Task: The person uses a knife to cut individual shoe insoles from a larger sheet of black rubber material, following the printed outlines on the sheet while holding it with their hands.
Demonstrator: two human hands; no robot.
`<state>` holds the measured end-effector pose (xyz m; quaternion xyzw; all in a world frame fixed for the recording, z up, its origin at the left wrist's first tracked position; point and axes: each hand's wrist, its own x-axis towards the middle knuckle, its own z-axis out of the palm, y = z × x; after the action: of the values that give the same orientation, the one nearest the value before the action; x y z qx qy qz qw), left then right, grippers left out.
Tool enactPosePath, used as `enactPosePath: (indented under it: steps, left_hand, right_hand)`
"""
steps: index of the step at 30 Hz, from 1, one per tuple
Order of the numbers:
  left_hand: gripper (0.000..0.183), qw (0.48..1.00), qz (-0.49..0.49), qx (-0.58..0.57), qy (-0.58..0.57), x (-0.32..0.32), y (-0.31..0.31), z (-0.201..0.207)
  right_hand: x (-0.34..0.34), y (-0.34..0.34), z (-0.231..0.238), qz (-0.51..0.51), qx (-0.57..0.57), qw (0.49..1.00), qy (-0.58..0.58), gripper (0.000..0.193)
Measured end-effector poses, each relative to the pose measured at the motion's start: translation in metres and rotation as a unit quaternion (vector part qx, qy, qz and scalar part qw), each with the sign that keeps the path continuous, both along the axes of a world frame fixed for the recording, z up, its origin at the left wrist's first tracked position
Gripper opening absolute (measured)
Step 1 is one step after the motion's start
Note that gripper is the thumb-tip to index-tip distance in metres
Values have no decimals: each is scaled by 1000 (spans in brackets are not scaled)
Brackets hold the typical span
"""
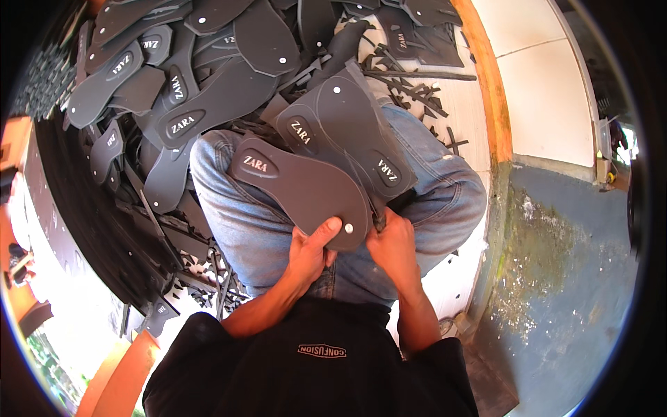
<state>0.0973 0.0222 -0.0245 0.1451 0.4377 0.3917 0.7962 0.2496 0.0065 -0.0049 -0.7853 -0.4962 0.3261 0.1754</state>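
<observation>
A dark grey shoe insole (pixel 306 184) is pinched in my left hand (pixel 309 254), the thumb on top beside a white dot near the toe end. Its heel end, with a printed oval, points up and left. At the insole's right edge, my right hand (pixel 392 240) is closed around a slim dark object that sticks up from the fist; its kind I cannot make out. A dark foam sheet (pixel 347 132) with insole outlines lies across my lap, partly behind the held insole.
A heap of dark insoles and foam pieces (pixel 253 35) spreads in front and to the left. Thin black offcuts (pixel 417 94) litter the pale floor on the right. An orange-brown strip (pixel 490 90) borders the floor there, with a stained blue-grey surface (pixel 577 278) beyond.
</observation>
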Motion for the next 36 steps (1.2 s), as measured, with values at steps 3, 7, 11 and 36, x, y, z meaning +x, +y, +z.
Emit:
enactPosePath:
  steps: [3, 7, 11, 36]
  left_hand:
    - [29, 999, -30, -28, -2, -17, -12, 5]
    - [33, 986, -162, -36, 18, -53, -18, 1]
    - [37, 993, 28, -42, 104, -69, 16, -6]
    - [34, 973, -212, 36, 77, -60, 60, 29]
  right_hand:
    - [-1, 12, -8, -75, -5, 979, 188, 26]
    - [-8, 11, 0, -117, -93, 883, 444, 25]
    - [-29, -16, -2, -10, -96, 903, 419, 20]
    - [-29, 34, 7, 105, 52, 989, 85, 22]
